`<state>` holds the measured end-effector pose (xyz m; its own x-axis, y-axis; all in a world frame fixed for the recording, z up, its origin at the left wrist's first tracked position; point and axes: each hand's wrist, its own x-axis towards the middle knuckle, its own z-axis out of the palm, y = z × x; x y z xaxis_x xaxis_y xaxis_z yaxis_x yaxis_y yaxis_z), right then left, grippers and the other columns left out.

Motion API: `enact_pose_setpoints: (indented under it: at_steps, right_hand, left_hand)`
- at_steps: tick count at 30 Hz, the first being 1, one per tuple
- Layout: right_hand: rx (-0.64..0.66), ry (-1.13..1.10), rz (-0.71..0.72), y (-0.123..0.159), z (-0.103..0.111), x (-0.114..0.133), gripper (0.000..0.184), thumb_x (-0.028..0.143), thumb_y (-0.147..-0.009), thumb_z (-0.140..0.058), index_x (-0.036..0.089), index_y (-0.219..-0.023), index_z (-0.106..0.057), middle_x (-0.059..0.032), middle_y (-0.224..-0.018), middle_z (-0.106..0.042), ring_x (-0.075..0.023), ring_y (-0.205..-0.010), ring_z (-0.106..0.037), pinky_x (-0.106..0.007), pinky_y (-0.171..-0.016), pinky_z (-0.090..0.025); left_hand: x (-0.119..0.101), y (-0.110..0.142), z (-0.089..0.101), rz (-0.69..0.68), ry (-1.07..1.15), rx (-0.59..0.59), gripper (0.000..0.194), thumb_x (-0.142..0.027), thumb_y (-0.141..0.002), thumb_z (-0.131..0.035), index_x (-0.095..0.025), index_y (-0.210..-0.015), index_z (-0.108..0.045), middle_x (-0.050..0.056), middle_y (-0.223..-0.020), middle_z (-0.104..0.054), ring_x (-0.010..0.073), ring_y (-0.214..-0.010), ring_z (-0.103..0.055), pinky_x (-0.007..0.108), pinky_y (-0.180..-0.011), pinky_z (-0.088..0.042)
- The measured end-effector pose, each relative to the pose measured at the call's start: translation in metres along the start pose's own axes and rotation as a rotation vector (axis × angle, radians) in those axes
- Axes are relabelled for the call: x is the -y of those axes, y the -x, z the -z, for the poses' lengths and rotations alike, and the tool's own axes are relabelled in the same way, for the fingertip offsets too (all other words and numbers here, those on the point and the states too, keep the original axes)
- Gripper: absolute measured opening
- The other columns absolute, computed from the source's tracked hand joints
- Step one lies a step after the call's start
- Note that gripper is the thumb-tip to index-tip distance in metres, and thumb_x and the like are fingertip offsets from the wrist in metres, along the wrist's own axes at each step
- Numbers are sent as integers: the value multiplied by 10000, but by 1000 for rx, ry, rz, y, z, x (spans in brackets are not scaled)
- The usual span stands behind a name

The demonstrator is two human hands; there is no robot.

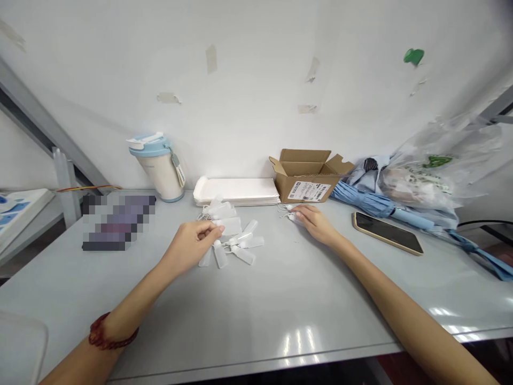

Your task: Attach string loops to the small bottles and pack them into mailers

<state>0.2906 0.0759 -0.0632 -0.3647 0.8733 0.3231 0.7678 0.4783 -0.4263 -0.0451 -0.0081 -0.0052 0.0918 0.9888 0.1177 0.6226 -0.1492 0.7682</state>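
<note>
A loose pile of small flat translucent plastic pieces (245, 255), with narrow necks and thin white strings, lies mid-table. My left hand (194, 241) is at the pile's left side, its fingers curled and thumb pressed in. One translucent piece (229, 225) sticks out beyond the thumb tip. To the right, my right hand (318, 224) pinches another such piece (295, 217), mostly covered by the fingers. White strings (284, 208) show just beyond those fingertips, in front of the cardboard box.
Behind the pile are stacked white trays (238, 191) and an open cardboard box (304, 182). A tumbler (158, 168) stands back left, beside a pixelated item (120, 222). On the right are a phone (387, 233), a blue folded umbrella (368, 203) and a plastic bag (428, 171).
</note>
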Motion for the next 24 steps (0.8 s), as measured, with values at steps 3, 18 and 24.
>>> enact_pose_setpoints:
  at_steps: [3,18,24]
  right_hand:
    - [-5,-8,-8,0,0,-1,441,431,-951,-285,202,-1059,-646,-109,-1130,-627,-250,-1096,-530,-437,-976,-389]
    - [-117,-18,-10,3,10,19,439,475,-925,-346,193,-1076,-646,-136,-1156,-595,-274,-1146,-506,-453,-999,-370]
    - [-125,-307,-46,11,14,61,306,432,-900,-446,233,-1061,-614,-72,-1105,-649,-233,-1013,-587,-375,-854,-461]
  left_hand:
    - [0,1,-2,12,3,16,369,-466,-793,-521,-184,-555,-526,-43,-506,-396,107,-492,-336,227,-468,-268]
    - [-1,1,-5,-4,-9,11,365,-459,-799,-509,-184,-563,-546,-48,-492,-385,101,-470,-321,226,-451,-259]
    - [-5,4,-6,-29,8,10,367,-441,-809,-504,-187,-545,-504,-42,-504,-412,101,-477,-335,225,-451,-274]
